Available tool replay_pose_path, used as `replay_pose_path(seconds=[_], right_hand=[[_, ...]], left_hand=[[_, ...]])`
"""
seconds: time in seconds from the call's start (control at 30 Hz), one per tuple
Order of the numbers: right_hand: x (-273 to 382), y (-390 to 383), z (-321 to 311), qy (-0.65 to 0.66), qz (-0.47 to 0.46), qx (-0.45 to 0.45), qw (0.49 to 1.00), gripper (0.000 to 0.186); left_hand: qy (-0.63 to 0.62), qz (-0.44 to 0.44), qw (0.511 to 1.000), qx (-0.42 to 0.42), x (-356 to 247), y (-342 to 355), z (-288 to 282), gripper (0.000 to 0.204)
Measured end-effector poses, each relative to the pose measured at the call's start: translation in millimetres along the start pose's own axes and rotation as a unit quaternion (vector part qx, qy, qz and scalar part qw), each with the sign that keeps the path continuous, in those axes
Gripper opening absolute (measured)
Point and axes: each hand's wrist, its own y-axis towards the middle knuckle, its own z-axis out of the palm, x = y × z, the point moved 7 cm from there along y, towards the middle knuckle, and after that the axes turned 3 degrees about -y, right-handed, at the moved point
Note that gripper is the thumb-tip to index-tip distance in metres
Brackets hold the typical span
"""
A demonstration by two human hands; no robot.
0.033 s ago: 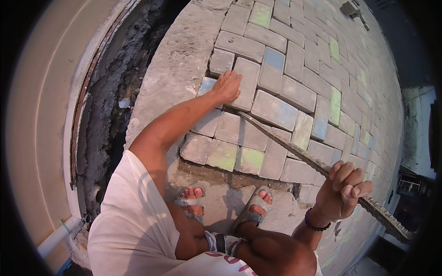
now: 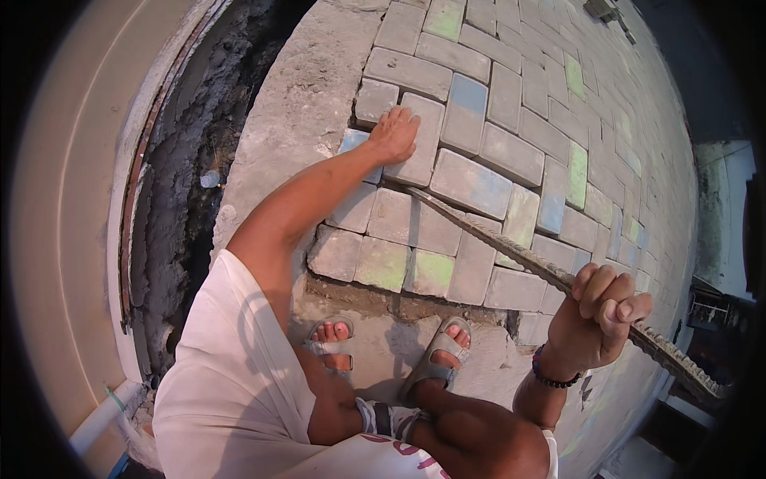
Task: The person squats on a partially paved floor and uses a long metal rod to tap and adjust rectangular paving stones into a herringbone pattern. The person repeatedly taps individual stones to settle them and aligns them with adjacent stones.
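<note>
Grey paving [image 2: 503, 96] in a herringbone lay, with the person standing just off its near edge in sandals [image 2: 441, 355]. Right hand [image 2: 600, 315] is wrapped tight around a ribbed bar [image 2: 511, 250], fingers curled right over it. The bar slants across the near-left corner of the paving, and its thin end meets the near end of a plain block [image 2: 423, 152] close to the left edge; can't tell if the tip goes underneath. Left hand [image 2: 395, 136] is down on that same block, fingers bent, but whether it's gripping or just resting, no way to tell. Couple of green-marked blocks [image 2: 381, 263] sit along the near edge. Past the left edge runs a concrete strip [image 2: 287, 104], then a dark trench [image 2: 187, 128]. Oh, and a beaded bracelet [image 2: 552, 381] on the right wrist.
</note>
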Motion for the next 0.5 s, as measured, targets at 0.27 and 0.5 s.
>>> replay_pose_path(seconds=[0.27,0.5], right_hand=[[-1,-5,-5,-0.004,0.017,0.003,1.000,0.019],[-2,7,-8,-0.029,0.049,0.018,0.998,0.014]], left_hand=[[0.098,-0.004,0.993,0.061,-7,93,5,0.047],[0.144,-0.047,0.988,0.015,-13,108,19,0.043]])
